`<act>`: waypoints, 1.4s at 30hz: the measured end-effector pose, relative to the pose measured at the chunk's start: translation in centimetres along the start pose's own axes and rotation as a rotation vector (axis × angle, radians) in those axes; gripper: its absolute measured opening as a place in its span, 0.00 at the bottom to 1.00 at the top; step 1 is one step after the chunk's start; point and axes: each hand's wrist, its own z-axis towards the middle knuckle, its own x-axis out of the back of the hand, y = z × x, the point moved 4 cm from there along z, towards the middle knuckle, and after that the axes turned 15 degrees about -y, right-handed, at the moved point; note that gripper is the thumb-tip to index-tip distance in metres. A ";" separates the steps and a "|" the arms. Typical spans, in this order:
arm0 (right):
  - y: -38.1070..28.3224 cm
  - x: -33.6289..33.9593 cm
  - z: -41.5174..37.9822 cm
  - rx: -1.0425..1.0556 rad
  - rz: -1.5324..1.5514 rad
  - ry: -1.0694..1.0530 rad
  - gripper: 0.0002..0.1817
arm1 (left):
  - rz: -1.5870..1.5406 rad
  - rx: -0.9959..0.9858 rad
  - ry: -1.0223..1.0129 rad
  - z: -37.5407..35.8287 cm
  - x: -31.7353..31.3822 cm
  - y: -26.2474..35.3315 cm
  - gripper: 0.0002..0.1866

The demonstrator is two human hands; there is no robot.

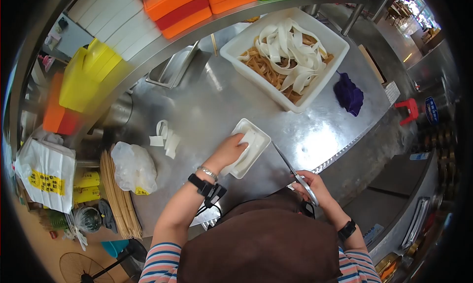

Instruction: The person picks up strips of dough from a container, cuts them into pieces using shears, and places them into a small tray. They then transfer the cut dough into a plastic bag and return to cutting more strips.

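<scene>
My left hand (230,152) reaches into a small white rectangular tray (255,157), fingers together over white pieces (250,137) lying in it; what the fingers grip is partly hidden. My right hand (310,185) holds metal scissors (302,180) by the handles, the blades pointing up and left toward the tray's right side. Cut white strips (170,140) lie on the steel table (202,100) left of the tray. Behind, a large white bin (230,50) holds wide white strips (290,41) on top of brown strips (266,68).
A purple cloth (349,94) lies right of the bin. At the left are a plastic bag (133,167), a bundle of wooden sticks (118,199) and a metal tray (172,68). Stacked orange boxes (180,12) and yellow boxes (84,76) stand on the shelf (236,17).
</scene>
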 end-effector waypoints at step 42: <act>-28.4 17.1 25.3 0.240 -1.227 0.656 0.25 | -0.558 0.182 0.605 -15.1 -1.7 0.1 0.13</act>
